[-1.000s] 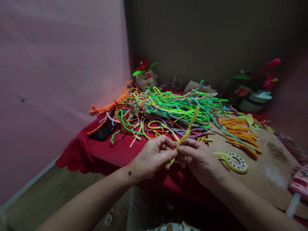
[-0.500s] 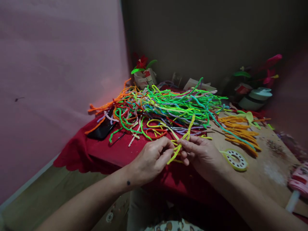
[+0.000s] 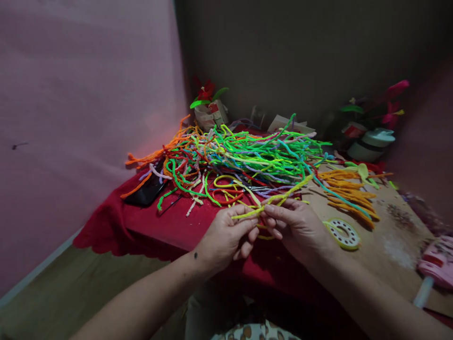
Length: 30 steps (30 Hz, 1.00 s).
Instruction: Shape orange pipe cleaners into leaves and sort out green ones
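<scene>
Yellow pipe cleaners [image 3: 294, 190], twisted together, stretch between my two hands above the table's front edge. My left hand [image 3: 231, 233] pinches their left end between thumb and forefinger. With fingers closed, my right hand [image 3: 295, 224] grips them near the middle, and their far end points up to the right. Just beyond my hands lies a large heap of pipe cleaners [image 3: 262, 153] in green, orange, red, purple and other colours. Scissors [image 3: 260, 189] lie partly buried at the heap's near side. A yellow loop of pipe cleaner [image 3: 224, 179] rests close by.
A red cloth [image 3: 152, 226] covers the table's left side; a brown board [image 3: 399, 226] lies right. On the board are orange pipe cleaners [image 3: 350, 189], a yellow-rimmed spool [image 3: 343, 233] and a pink glue gun [image 3: 437, 264]. A black phone-like object [image 3: 148, 191] sits left. Behind stands a lidded jar [image 3: 373, 144].
The yellow pipe cleaners have turned from steeply upright to nearly level, their far end swinging right. My left hand has shifted its pinch along their left end.
</scene>
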{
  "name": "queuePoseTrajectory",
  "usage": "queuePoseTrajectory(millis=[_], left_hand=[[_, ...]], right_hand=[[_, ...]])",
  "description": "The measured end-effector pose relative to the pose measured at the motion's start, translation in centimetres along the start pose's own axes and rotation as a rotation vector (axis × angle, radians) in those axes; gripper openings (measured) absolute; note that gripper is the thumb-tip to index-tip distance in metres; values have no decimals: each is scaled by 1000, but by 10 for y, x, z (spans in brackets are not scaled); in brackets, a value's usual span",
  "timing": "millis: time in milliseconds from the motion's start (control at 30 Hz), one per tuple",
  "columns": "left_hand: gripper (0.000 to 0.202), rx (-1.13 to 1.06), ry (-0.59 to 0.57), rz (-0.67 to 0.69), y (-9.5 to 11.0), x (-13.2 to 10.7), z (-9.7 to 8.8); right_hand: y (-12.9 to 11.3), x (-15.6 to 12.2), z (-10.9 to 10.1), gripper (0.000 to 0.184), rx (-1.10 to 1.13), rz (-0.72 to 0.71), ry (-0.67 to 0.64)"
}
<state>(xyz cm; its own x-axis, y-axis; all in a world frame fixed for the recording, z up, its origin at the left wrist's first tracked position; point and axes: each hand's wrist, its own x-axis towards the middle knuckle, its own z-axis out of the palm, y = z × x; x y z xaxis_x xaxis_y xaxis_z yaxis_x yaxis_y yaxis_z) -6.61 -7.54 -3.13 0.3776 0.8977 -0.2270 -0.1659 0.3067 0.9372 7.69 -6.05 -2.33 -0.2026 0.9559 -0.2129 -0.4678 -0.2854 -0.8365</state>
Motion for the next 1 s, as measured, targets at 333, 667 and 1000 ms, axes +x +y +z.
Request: queuePoseTrajectory(millis=[333,667,1000], left_hand=[[27,-273,-17,46,-11,-5,32],[15,1033,314,698,15,-13,-9],[18,656,-113,181,48,-9,-25]], right_hand=[[10,-9,-10,9,-831,-797,176],[5,-16,-9,11,-749,-721,-67],[-3,-8,1,10,-135,-58,-116]])
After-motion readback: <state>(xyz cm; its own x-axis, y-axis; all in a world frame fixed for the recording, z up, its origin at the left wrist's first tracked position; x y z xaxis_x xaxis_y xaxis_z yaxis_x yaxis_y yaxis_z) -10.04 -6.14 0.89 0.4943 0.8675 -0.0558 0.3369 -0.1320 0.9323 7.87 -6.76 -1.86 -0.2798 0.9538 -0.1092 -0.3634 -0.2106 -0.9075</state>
